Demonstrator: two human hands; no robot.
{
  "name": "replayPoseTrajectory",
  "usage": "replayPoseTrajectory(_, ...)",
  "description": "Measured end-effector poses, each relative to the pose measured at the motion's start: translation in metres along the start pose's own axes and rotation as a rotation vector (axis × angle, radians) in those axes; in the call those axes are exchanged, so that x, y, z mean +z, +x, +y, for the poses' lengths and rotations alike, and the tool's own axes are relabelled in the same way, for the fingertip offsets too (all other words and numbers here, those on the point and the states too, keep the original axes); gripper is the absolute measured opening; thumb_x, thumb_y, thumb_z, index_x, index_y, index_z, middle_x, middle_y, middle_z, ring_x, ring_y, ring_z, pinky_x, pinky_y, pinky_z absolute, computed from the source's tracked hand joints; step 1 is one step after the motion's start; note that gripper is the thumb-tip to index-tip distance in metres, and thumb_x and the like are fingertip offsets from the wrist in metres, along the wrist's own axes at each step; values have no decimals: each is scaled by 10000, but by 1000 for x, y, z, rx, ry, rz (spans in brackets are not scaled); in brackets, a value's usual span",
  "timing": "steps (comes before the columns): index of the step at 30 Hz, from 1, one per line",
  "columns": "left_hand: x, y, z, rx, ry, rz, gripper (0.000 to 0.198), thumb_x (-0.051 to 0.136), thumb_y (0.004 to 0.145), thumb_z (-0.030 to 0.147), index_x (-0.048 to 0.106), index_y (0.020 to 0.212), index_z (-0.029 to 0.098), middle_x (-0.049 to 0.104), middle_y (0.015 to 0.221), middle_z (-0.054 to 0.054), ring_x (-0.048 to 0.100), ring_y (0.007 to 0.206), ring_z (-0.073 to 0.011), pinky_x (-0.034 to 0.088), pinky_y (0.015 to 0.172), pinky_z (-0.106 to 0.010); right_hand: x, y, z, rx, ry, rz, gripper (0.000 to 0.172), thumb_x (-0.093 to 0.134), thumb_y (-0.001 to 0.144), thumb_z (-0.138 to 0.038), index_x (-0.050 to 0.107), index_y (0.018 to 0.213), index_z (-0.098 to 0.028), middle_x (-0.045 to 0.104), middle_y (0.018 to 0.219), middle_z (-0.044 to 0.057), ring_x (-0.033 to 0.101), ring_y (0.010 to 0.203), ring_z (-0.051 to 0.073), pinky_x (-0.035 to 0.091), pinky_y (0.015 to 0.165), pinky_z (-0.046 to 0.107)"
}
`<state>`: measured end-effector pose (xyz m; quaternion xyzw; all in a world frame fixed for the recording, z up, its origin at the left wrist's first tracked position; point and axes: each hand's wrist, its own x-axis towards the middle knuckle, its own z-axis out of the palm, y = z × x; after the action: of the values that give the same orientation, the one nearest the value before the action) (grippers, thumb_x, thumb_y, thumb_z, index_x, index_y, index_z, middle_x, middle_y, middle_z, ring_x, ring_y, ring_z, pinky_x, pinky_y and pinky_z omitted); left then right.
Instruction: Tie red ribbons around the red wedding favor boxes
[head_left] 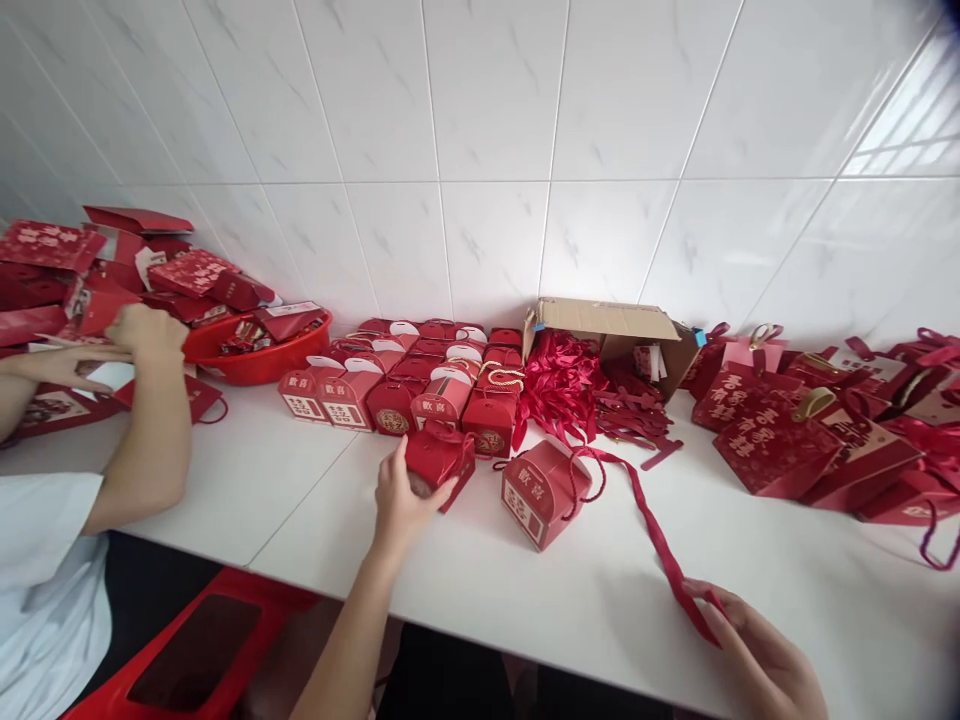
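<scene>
My left hand (405, 505) is closed around a small dark red gift box (441, 455), just in front of rows of similar boxes. In my right hand (757, 640), near the table's front right, the fingers pinch the end of a dark red ribbon (656, 530). The ribbon runs back across the white tabletop toward the ribbon pile. Between my hands stands another red gift box (544, 495) with a twisted cord handle and pale characters on its front.
Behind are rows of red boxes (345, 395), a ribbon pile (562, 385) and an open cardboard carton (611, 320). Finished-looking gift bags (787, 425) stand right. At left, a co-worker's hands (146, 330) handle red packaging beside a red basin (300, 350).
</scene>
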<state>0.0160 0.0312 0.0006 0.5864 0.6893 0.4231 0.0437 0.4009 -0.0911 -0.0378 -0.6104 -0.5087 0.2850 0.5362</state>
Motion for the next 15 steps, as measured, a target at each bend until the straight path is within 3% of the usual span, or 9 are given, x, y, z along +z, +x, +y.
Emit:
replayPoseTrajectory(3,5,5,25,-42,107,153,1081,744,647,558,213,1476,113,267,1450,-305,272,1370,-483,276,1016,-683,-4,-5,7,39,60,98,305,711,730,-501,640,667,-211,730,862,81,675,778,277,553,582,287)
replayPoseTrajectory(5,2,-8,44,56,85,294,1045,736,646,601,250,1460,163,207,1492,-264,214,1405,-451,240,1063,-646,-5,-5,12,54,70,166,312,731,716,-490,599,648,-216,715,803,72,656,764,262,547,620,288)
replayPoseTrajectory(6,1,-17,54,142,30,303,971,719,670,603,290,1437,192,244,1478,-233,248,1398,-419,256,1082,-602,-5,-5,14,54,75,189,327,731,720,-486,568,628,-218,697,759,63,641,737,248,542,636,291)
replayPoseTrajectory(7,1,-27,63,248,-36,255,890,704,690,602,337,1404,218,301,1446,-206,304,1373,-394,284,1087,-561,-4,-4,14,49,83,195,346,724,731,-484,538,607,-219,669,711,51,619,699,231,533,640,294)
replayPoseTrajectory(10,15,-49,86,476,-133,-61,802,713,685,600,399,1341,261,368,1401,-173,365,1324,-393,307,1080,-544,2,-2,10,10,140,173,398,686,772,-485,470,570,-218,538,596,13,523,601,180,484,585,288)
replayPoseTrajectory(12,32,-53,95,469,-151,-194,868,739,665,588,358,1367,249,342,1422,-192,346,1329,-415,310,1064,-581,6,-1,6,-2,176,164,407,689,775,-475,453,568,-216,472,570,-4,477,585,164,444,541,274)
replayPoseTrajectory(15,49,-47,100,383,-228,-255,820,720,744,460,295,1398,205,381,1391,-206,377,1322,-377,350,1056,-561,10,-1,0,32,219,175,376,723,749,-463,491,600,-207,473,607,-4,456,589,150,421,509,259)
